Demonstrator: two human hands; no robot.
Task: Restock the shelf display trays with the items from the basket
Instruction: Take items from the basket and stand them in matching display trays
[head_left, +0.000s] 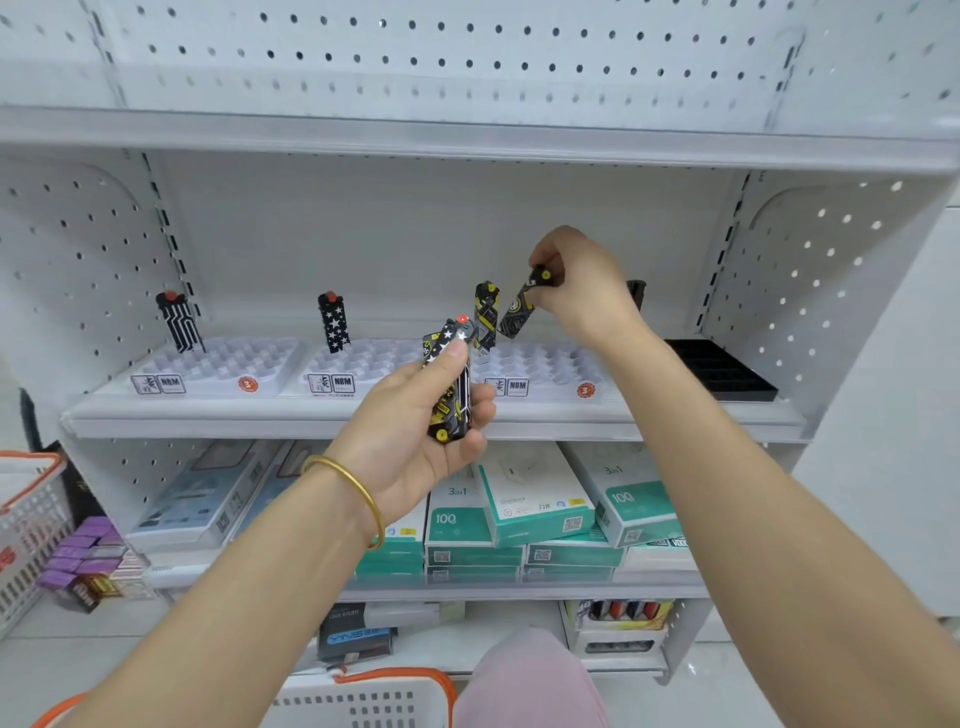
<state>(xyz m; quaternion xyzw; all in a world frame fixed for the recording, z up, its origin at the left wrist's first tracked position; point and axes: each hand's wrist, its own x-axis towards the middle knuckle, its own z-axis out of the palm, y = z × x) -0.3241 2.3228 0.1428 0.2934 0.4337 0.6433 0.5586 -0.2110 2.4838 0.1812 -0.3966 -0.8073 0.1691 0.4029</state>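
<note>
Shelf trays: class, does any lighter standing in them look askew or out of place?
The striped lighter in the leftmost tray leans, top toward the left, not upright. The wide lens may exaggerate it. Nothing looks spilled or damaged.

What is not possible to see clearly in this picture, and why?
Head view only:
1. Number of lighters in the left hand: its fingers cover the bundle.
2. The dark item behind the right hand: mostly hidden by it.
3. Contents of the basket: cut off by the bottom edge.
4. Text on the tray label: too small and blurred.
</note>
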